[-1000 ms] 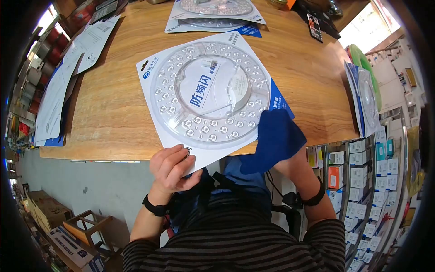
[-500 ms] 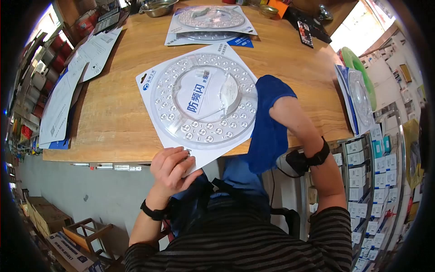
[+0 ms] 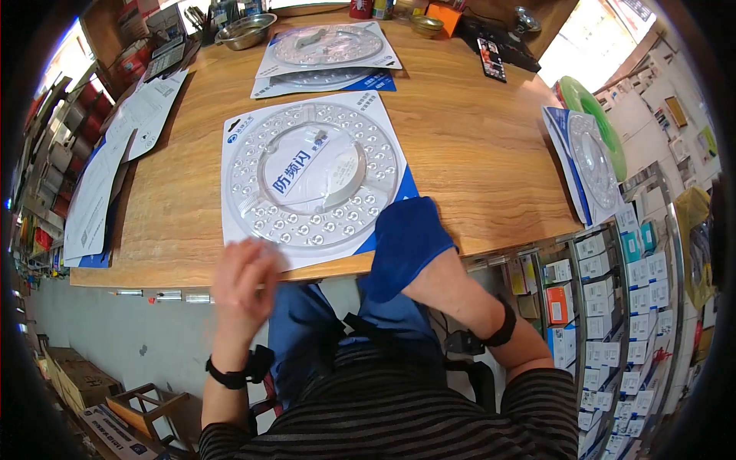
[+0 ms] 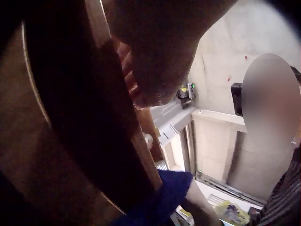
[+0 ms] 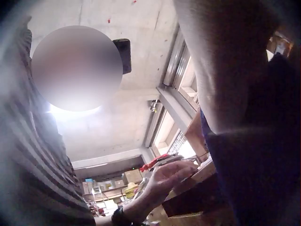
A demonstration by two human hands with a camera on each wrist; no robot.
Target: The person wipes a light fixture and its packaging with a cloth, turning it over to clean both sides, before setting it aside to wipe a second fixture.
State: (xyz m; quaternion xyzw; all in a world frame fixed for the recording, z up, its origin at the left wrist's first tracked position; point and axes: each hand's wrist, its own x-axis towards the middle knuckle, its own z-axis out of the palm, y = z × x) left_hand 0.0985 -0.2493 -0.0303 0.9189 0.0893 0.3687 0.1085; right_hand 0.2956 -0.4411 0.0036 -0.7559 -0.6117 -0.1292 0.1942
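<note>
A ring-shaped LED light module in a clear blister pack lies on the wooden table near its front edge, its white and blue card face up. My right hand holds a dark blue cloth at the pack's lower right corner; the cloth hides the fingers. Motion blurs my left hand, fingers loosely bent, beside the pack's lower left edge. From the right wrist, that left hand shows at the table edge. The cloth also appears low in the left wrist view.
More LED packs are stacked at the back, and another pack sits at the right edge. Flat white cards lie along the left. A metal bowl and a phone stand farther back. Shelves of small boxes line the right.
The cloth in my right hand went up along the pack's right side, then back down to its lower right corner. My left hand let go of the pack's lower corner; the pack turned slightly.
</note>
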